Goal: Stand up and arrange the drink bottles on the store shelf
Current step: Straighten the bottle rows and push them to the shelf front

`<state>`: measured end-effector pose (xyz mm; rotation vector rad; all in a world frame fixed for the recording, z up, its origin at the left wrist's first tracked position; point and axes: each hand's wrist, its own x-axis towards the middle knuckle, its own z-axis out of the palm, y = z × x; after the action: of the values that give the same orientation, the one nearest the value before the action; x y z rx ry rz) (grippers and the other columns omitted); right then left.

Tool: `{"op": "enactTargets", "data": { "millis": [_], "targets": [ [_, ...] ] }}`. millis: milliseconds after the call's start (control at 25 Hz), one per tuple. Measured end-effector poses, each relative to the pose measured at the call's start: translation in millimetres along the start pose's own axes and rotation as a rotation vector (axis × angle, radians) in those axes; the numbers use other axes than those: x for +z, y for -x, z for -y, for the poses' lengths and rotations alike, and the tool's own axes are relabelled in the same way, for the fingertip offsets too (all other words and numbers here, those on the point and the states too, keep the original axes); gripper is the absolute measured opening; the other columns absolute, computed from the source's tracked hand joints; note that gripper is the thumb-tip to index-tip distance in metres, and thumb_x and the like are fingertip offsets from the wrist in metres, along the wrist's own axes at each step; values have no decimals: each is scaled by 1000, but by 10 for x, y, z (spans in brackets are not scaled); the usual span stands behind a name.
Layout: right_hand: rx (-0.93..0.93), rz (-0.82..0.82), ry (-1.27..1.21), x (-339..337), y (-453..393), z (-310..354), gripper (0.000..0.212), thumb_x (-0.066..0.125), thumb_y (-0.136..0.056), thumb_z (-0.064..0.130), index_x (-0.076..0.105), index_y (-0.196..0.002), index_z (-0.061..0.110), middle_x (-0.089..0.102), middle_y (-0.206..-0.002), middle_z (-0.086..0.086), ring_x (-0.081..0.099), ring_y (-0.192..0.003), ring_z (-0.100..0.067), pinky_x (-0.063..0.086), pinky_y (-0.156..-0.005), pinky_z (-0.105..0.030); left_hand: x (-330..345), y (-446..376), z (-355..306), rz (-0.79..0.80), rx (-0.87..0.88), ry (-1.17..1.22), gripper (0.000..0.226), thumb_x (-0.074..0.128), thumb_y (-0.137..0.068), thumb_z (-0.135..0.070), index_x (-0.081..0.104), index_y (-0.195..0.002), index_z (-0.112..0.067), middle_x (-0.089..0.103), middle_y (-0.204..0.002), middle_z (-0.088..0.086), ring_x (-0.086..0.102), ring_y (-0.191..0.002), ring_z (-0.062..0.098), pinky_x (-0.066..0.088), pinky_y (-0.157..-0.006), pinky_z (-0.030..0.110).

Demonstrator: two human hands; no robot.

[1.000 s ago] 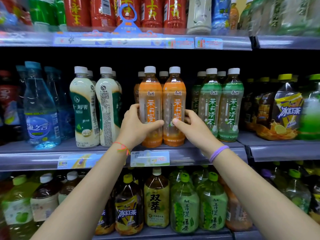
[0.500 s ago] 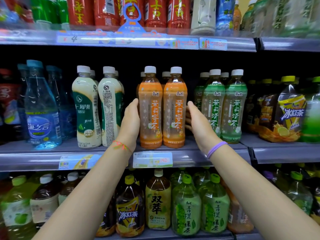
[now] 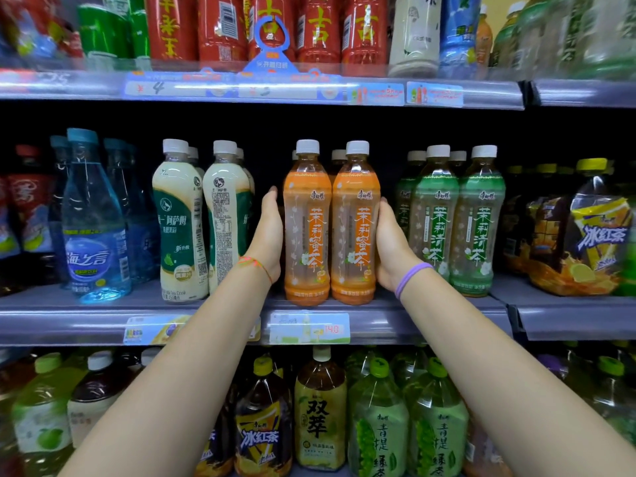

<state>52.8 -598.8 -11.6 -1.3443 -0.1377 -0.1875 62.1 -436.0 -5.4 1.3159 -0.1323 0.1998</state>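
Already most of the middle shelf looks tidy: the two orange bottles stand upright at the front edge, side by side and touching, labels facing out, with more orange bottles lined up behind them. The green bottles to the right and the cream bottles to the left also stand upright in pairs, though one cream bottle shows its barcode side rather than its front. Judging from this, the orange pair is nearly finished and what remains is probably a last squeeze to square them, then perhaps turning the cream bottle and checking the other rows.

The left hand lies flat against the outer left side of the left orange bottle, fingers straight and pointing up, in the gap between that bottle and the cream ones. The right hand mirrors it, pressed flat along the outer right side of the right orange bottle, between it and the green bottles. Neither hand curls around a bottle; both are spread and pressing inward, so the pair sits sandwiched between the palms, resting on the shelf just above a price tag.
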Motion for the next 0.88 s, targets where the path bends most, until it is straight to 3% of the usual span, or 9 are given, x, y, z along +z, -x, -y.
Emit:
{"op": "enactTargets", "data": {
  "millis": [160,280,400,480,520,560,640,720,880],
  "targets": [
    [-1,-5,-5,-27,6,-19,60,24,-101,64,68,-117,26,73,-115,-5,66,-112,-22,45,-108,-48,-88,-51,60,-11,19,-61,80,34,-80,-84,67,-127,-28,71,-122,6,64,-117,25,46,-107,48],
    [-14,16,-2,-61,27,-8,54,25,-101,62,68,-106,30,74,-110,-2,67,-107,-18,48,-103,-42,-116,-11,76,2,37,-75,82,36,-79,-85,64,-130,-29,73,-120,4,65,-116,24,47,-106,48],
    [-54,27,83,-104,78,-15,51,24,-100,65,64,-106,35,71,-106,6,63,-99,-9,49,-86,-32,-136,75,78,39,83,-148,72,33,-88,-82,65,-126,-30,74,-117,0,66,-113,19,48,-102,43],
    [-90,44,164,-134,89,-26,64,28,-90,78,58,-127,35,66,-117,10,59,-106,-6,43,-86,-30,-154,123,91,95,115,-246,77,45,-78,-88,59,-130,-33,70,-123,-5,64,-115,15,47,-104,43],
    [-109,50,212,-127,96,-35,80,32,-80,88,51,-137,35,63,-126,9,58,-114,-9,42,-92,-32,-155,136,116,111,126,-282,95,55,-66,-92,52,-138,-30,67,-128,-6,63,-117,15,46,-106,45],
    [-114,57,246,-116,92,-54,95,36,-69,96,44,-143,36,60,-132,8,57,-120,-13,43,-98,-36,-157,125,159,112,131,-298,113,64,-55,-93,44,-145,-28,65,-132,-5,63,-119,16,47,-106,46],
    [-103,91,279,-132,15,-127,114,45,-56,101,36,-149,36,58,-137,6,57,-124,-18,44,-106,-47,-140,79,249,127,160,-301,117,72,-52,-88,40,-148,-29,63,-134,-5,64,-118,16,50,-104,45],
    [-106,109,327,-132,63,-128,116,47,-59,99,30,-152,31,54,-142,3,55,-127,-19,43,-109,-50,-117,51,284,158,184,-326,111,73,-54,-87,43,-144,-31,63,-134,-5,65,-118,16,51,-103,46],
    [-136,104,390,-152,172,-72,90,34,-86,81,22,-156,26,44,-151,2,46,-135,-19,37,-113,-42,-96,54,220,157,184,-403,117,64,-55,-90,32,-149,-29,55,-139,-5,57,-124,16,46,-108,43]
  ]
}}
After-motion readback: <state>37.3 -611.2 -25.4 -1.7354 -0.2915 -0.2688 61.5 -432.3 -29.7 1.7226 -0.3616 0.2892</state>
